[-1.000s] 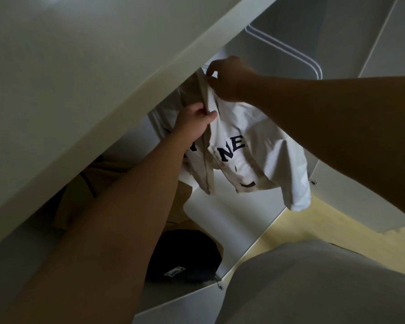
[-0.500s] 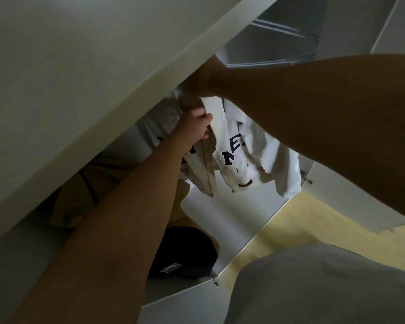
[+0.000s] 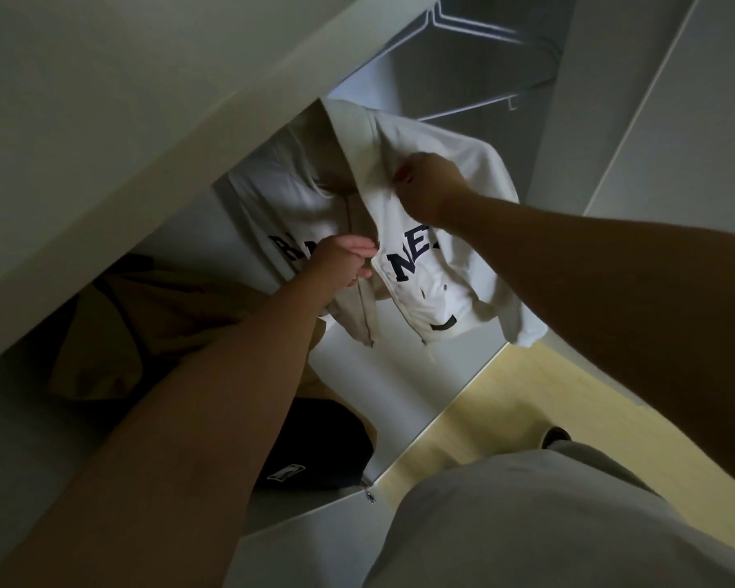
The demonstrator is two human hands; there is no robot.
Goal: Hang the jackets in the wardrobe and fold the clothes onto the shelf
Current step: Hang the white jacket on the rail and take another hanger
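Fingers of left hand curled, pinching the zipper edge of the white jacket at chest height, beside the dark lettering. Right hand higher up — fingers closed on the fabric near the collar, right of the zipper. Jacket hangs upright inside the wardrobe, front unzipped below the hands, top hidden behind the white door edge. Tan garment to its left; black garment on the wardrobe floor — well below the jacket.

Dim white panels, pale yellow wooden floor below
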